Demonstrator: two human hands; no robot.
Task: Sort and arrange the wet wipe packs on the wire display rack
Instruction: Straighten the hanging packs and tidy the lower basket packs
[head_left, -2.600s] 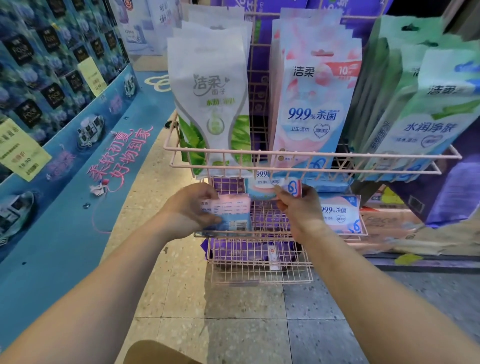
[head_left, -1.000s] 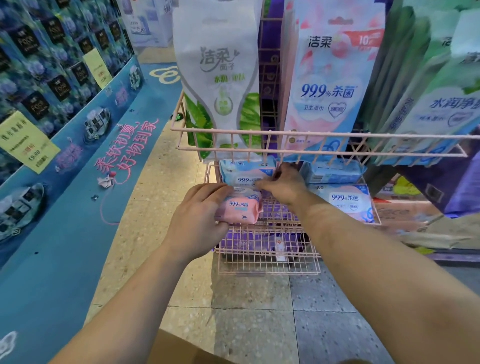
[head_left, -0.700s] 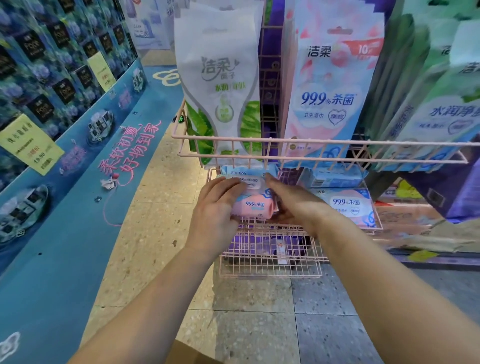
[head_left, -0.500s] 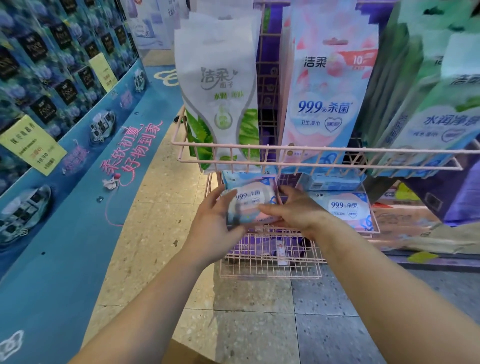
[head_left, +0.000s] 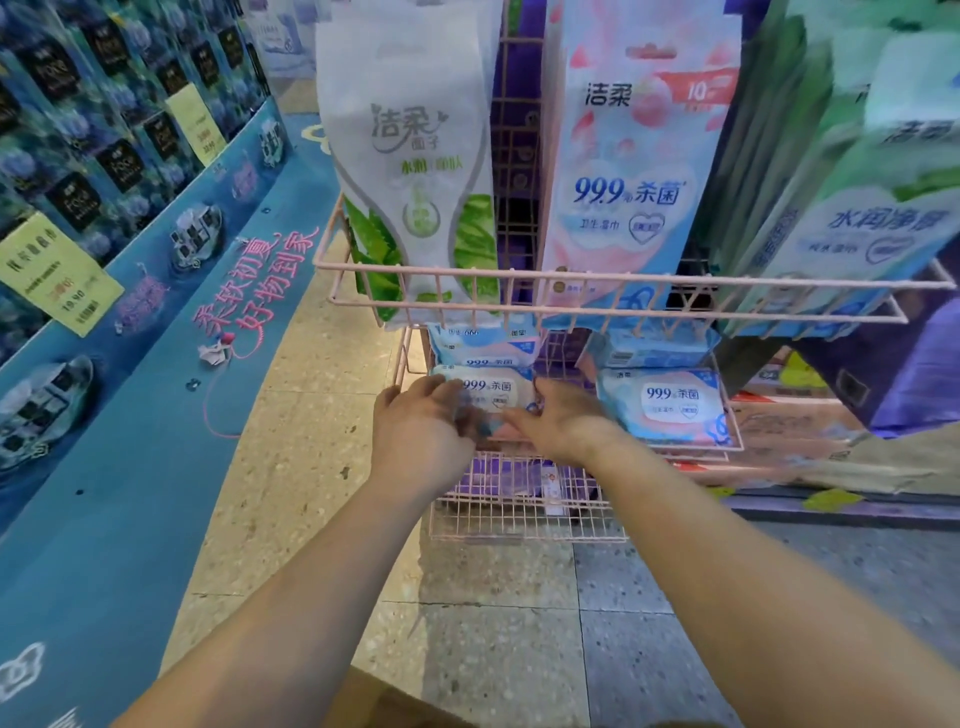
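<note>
You held one wet wipe pack (head_left: 491, 391) w/ both hands on the middle shelf (head_left: 524, 457) of the pink wire rack (head_left: 623, 283) — left hand (head_left: 421, 431) and right hand (head_left: 563, 423) each curled on a lower corner. It lay in front of another pack (head_left: 483, 345). Speckled tile floor (head_left: 311, 415) below, blue display stand (head_left: 130, 415) at left — tall hanging packs (head_left: 634, 171) above.
</note>
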